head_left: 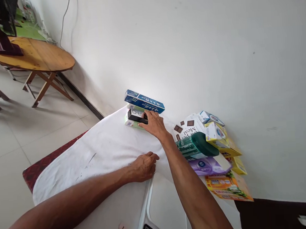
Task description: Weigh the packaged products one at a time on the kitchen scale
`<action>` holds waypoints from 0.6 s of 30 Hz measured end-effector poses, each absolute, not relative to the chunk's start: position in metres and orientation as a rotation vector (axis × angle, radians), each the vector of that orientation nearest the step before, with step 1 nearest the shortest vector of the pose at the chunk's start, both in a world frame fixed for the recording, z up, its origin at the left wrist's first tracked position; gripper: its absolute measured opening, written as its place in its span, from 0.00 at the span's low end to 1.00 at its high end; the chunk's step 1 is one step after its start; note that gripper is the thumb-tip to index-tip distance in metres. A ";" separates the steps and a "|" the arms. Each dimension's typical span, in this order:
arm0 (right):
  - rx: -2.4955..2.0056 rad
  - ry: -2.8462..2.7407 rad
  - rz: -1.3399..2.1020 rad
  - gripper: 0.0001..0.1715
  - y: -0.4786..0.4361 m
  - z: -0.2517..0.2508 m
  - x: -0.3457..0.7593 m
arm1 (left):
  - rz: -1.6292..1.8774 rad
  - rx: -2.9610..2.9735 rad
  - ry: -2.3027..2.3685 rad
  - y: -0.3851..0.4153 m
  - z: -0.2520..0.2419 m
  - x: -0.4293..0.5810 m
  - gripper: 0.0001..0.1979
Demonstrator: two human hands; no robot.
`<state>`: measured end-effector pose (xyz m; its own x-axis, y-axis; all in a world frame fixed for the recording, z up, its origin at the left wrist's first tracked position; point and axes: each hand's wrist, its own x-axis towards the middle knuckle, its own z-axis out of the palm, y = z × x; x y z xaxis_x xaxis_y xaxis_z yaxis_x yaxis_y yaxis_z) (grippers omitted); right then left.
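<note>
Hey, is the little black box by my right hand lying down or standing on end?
Lying down: the black box stretches lengthwise, roughly parallel to the blue box, with the right hand at one end.

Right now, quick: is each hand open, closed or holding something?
Left hand: loosely curled over the white cloth, nothing seen in it; open or closed, I can't tell.
Right hand: closed on the black box.

On the white cloth [73, 164], the right hand [155, 123] grasps the right end of a black-and-white box [135, 116] beside blue boxes [144, 102]. Nearer, the left hand [142, 167] is loosely curled beside a white scale [164, 196]. Right lie a green bottle [193, 146] and purple pack [206, 165]; far left, a monitor stand [7, 47] tops a wooden folding table [44, 55].
</note>
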<state>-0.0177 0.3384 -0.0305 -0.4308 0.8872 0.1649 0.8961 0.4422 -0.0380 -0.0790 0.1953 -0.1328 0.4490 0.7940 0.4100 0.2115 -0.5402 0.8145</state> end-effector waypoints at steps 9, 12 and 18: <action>-1.512 -2.604 0.047 0.13 0.343 -0.021 -0.007 | 1.035 1.995 0.847 0.196 -0.132 -0.080 0.18; -1.486 -2.565 0.044 0.11 0.327 -0.013 -0.001 | 1.057 1.984 0.855 0.196 -0.134 -0.079 0.18; -1.490 -2.429 -0.025 0.10 0.250 0.020 0.039 | 1.091 1.924 0.860 0.200 -0.138 -0.078 0.20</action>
